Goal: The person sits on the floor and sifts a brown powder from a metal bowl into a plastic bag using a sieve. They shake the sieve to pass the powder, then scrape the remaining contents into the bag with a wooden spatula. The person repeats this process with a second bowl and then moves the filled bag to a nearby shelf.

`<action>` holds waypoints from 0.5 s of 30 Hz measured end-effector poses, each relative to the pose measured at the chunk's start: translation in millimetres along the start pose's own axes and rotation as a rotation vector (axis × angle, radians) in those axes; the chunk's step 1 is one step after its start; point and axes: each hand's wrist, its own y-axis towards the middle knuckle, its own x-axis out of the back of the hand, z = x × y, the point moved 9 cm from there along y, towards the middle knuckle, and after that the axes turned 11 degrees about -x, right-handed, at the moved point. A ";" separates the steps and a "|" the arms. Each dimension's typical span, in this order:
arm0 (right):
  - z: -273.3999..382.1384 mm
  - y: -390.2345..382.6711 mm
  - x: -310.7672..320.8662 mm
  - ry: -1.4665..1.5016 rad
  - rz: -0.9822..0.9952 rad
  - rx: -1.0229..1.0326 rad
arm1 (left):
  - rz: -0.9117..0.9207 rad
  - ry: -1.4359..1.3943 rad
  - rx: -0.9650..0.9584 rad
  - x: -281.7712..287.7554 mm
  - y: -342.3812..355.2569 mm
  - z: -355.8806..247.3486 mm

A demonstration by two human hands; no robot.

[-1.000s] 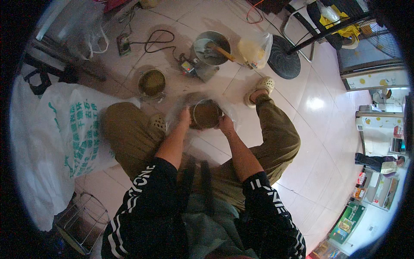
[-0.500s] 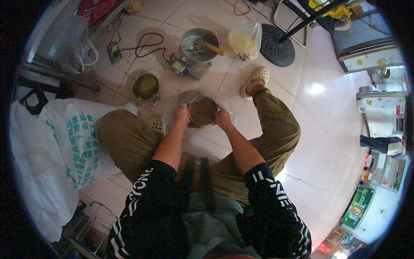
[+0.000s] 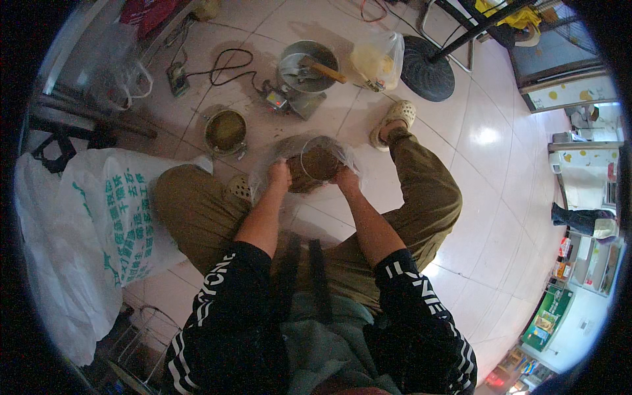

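Between my knees, above the floor, my left hand (image 3: 280,174) and my right hand (image 3: 345,178) are closed on opposite sides of a clear plastic bag (image 3: 266,158). Brown, loose-looking stuff (image 3: 304,176) fills its lower middle; I cannot tell what kind. A thin round rim (image 3: 302,158) shows at the bag's opening, with more brown stuff inside the circle. Whether it belongs to a separate container is unclear. Up to the left of my hands, a round metal pot (image 3: 226,131) of brownish contents stands on the floor.
Farther off, a metal bowl (image 3: 290,74) holding a wooden-handled tool (image 3: 326,71) sits on a small scale (image 3: 297,105) with a cable. Right of it are a tied plastic bag (image 3: 380,62) and a black round base (image 3: 428,72). A large white sack (image 3: 72,230) lies left of my leg.
The round rim has shifted away from me and to the right, and brown stuff now shows beside it on the left. Both hands keep their hold on the bag.
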 end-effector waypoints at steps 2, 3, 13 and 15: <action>-23.8 9.2 -5.3 -0.065 -0.075 0.067 | -0.023 0.013 -0.021 -12.3 -11.0 -6.2; -56.6 28.7 -0.8 -0.010 -0.109 0.062 | -0.024 -0.015 -0.015 -37.2 -9.1 -6.6; -9.2 14.3 2.3 0.235 0.055 0.003 | -0.086 0.174 -0.121 -6.7 36.1 19.1; 6.0 -3.3 2.0 0.249 0.116 -0.035 | -0.101 0.176 0.033 11.8 37.4 41.5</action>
